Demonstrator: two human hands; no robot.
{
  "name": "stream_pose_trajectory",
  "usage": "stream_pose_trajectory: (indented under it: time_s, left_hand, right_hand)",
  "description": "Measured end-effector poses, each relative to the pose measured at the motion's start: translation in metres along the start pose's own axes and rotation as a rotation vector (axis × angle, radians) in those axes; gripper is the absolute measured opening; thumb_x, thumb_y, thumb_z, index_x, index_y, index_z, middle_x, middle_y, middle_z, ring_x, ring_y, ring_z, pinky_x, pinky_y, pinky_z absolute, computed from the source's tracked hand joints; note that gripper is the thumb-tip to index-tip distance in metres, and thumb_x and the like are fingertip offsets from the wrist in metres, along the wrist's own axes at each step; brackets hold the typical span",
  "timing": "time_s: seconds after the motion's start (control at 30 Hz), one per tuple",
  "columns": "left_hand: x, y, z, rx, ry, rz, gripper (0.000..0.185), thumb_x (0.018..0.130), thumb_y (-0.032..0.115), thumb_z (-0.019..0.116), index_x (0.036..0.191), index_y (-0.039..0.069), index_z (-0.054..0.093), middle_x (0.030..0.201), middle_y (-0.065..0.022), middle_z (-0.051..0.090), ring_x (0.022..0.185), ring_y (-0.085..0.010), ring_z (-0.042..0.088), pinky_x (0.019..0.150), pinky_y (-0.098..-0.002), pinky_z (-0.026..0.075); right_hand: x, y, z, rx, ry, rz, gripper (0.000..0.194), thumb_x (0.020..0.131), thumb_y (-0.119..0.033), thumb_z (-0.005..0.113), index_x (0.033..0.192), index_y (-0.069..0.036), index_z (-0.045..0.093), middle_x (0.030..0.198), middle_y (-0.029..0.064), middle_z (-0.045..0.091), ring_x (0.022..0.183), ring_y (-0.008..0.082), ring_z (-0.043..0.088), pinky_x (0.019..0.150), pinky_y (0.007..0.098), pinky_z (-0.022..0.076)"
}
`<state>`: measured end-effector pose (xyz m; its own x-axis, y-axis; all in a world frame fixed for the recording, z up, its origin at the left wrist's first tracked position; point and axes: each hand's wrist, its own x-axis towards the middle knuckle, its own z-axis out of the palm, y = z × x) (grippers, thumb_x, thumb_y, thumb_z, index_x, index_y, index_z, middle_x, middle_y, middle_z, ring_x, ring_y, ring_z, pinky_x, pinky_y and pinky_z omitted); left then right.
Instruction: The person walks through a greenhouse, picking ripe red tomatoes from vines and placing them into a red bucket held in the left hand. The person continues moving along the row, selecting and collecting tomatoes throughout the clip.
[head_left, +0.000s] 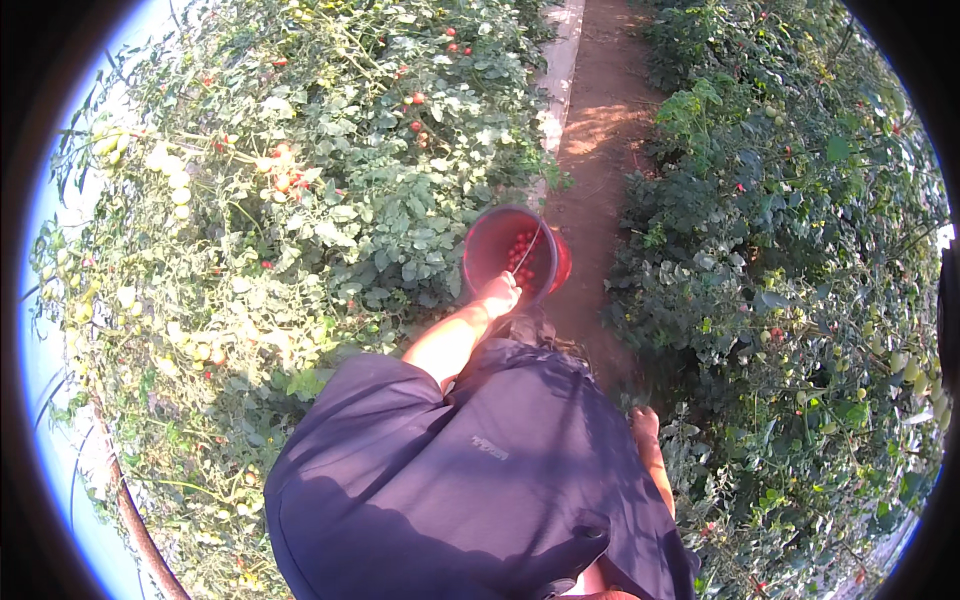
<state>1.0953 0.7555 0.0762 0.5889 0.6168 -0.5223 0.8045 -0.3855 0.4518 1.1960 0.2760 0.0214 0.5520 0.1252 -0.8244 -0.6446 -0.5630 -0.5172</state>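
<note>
My left hand (501, 294) is closed around the thin handle of a red bucket (484, 244), which it holds out in front of me. Small red cherry tomatoes (523, 255) lie on the bucket's bottom, partly behind the handle. On the other side of my body, my right hand (645, 421) hangs low beside the dark shirt, near the right row's leaves. No object shows in it, and its fingers are too small and shaded to make out their pose.
Tomato plants (420, 202) with red and green fruit crowd the left side, and another leafy row (720, 285) lines the right. Between them runs a narrow dirt path (600, 150), with a pale strip (559, 82) along its left edge. A brown pole (135, 517) leans at lower left.
</note>
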Motion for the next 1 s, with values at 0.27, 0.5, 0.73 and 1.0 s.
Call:
stream_pose_trajectory:
  time_s: [0.27, 0.5, 0.73, 1.0]
  left_hand:
    - [0.024, 0.011, 0.0, -0.084, -0.099, -0.03, 0.029, 0.088, 0.032, 0.063, 0.102, 0.007, 0.058, 0.092, -0.018, 0.068, 0.092, -0.0344, 0.067, 0.083, -0.0429, 0.051]
    - [0.099, 0.008, -0.017, 0.022, -0.244, 0.148, 0.027, 0.088, 0.03, 0.063, 0.098, 0.006, 0.059, 0.093, -0.019, 0.067, 0.095, -0.0373, 0.065, 0.082, -0.0458, 0.05]
    - [0.162, 0.034, -0.054, 0.253, -0.262, 0.276, 0.032, 0.09, 0.033, 0.055, 0.101, 0.003, 0.058, 0.096, -0.0232, 0.068, 0.097, -0.0417, 0.063, 0.083, -0.05, 0.05]
    - [0.232, 0.018, -0.095, 0.251, -0.35, 0.256, 0.03, 0.089, 0.034, 0.057, 0.099, 0.006, 0.06, 0.098, -0.0202, 0.068, 0.098, -0.0413, 0.063, 0.085, -0.0491, 0.049]
  right_hand:
    - [0.042, 0.01, 0.002, -0.374, 0.162, -0.245, 0.04, 0.081, -0.034, 0.06, 0.103, -0.001, 0.068, 0.096, 0.0227, 0.069, 0.092, 0.036, 0.066, 0.083, 0.0417, 0.0518]
    - [-0.008, -0.051, 0.038, -0.318, 0.119, -0.053, 0.031, 0.091, -0.026, 0.061, 0.11, -0.003, 0.067, 0.076, 0.0102, 0.066, 0.058, 0.0192, 0.06, 0.051, 0.0342, 0.0498]
    - [0.022, -0.053, 0.069, -0.577, 0.181, -0.116, 0.033, 0.085, -0.031, 0.06, 0.095, 0.0, 0.069, 0.08, 0.0177, 0.069, 0.076, 0.0299, 0.068, 0.071, 0.043, 0.0519]
    - [0.061, -0.227, 0.132, -0.161, 0.084, 0.07, 0.042, 0.088, -0.031, 0.06, 0.121, -0.005, 0.064, 0.11, 0.0164, 0.069, 0.098, 0.0255, 0.066, 0.089, 0.035, 0.0509]
